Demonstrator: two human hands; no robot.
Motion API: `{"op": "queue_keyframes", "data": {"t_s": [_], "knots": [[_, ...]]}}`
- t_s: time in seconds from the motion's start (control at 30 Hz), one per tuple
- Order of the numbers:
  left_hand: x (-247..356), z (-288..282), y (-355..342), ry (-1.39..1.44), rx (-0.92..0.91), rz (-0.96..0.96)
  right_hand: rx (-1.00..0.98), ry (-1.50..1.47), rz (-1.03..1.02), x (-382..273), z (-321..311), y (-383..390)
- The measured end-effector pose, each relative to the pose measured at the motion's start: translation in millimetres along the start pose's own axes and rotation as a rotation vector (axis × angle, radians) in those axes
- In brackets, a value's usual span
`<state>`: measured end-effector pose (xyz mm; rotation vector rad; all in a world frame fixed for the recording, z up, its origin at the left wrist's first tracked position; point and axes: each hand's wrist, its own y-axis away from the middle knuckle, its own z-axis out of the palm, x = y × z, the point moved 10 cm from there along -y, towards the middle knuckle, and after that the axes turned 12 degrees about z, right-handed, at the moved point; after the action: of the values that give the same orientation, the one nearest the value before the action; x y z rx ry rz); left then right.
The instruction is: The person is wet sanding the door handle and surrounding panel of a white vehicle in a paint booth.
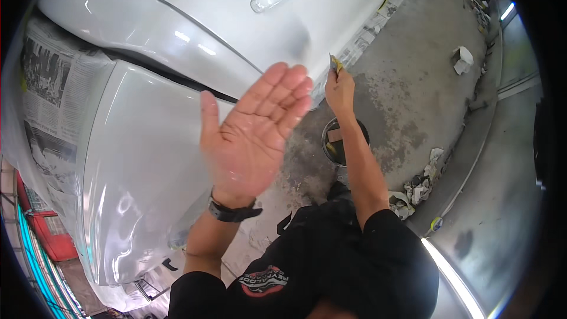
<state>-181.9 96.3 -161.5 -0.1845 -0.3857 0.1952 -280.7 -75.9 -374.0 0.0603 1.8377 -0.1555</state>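
My left hand (251, 130) is raised palm up at the centre, wet-looking and empty, fingers straight. My right hand (341, 91), farther right, grips a thin grey and yellow pad (335, 63) beside the lower edge of the silver car door (295, 18). Below the door and to the left is a silver rear body panel (136, 159), divided from it by a dark gap. Under my right forearm, a dark bucket (329, 146) stands on the floor with a brown block and something yellowish in it.
Newspaper masking (50, 82) covers the car at left, with more along the sill (366, 38). The concrete floor (401, 88) holds a white carton (462, 59) and crumpled paper (419, 186) beside a metal wall (496, 171). Red objects (56, 239) lie at lower left.
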Motion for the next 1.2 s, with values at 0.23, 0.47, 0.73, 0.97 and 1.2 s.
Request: {"op": "queue_keyframes", "data": {"t_s": [0.23, 0.47, 0.73, 0.97, 1.2], "knots": [[17, -2, 7, -0.374, 0.04, 0.028, -0.013, -0.091, 0.034, -54, -1, -20], [17, 4, -2, -0.449, 0.034, -0.016, 0.234, -0.226, -0.318, -102, 21, -68], [144, 98, -113, -2.416, -0.664, 0.376, 0.233, -0.217, -0.277, -106, 53, -84], [194, 136, -185, -3.15, -1.529, 0.653, 0.164, -0.16, -0.497, -141, 71, -33], [198, 124, -194, -3.168, -1.577, 0.736, 0.212, -0.018, -0.426, -130, 65, -65]]}}
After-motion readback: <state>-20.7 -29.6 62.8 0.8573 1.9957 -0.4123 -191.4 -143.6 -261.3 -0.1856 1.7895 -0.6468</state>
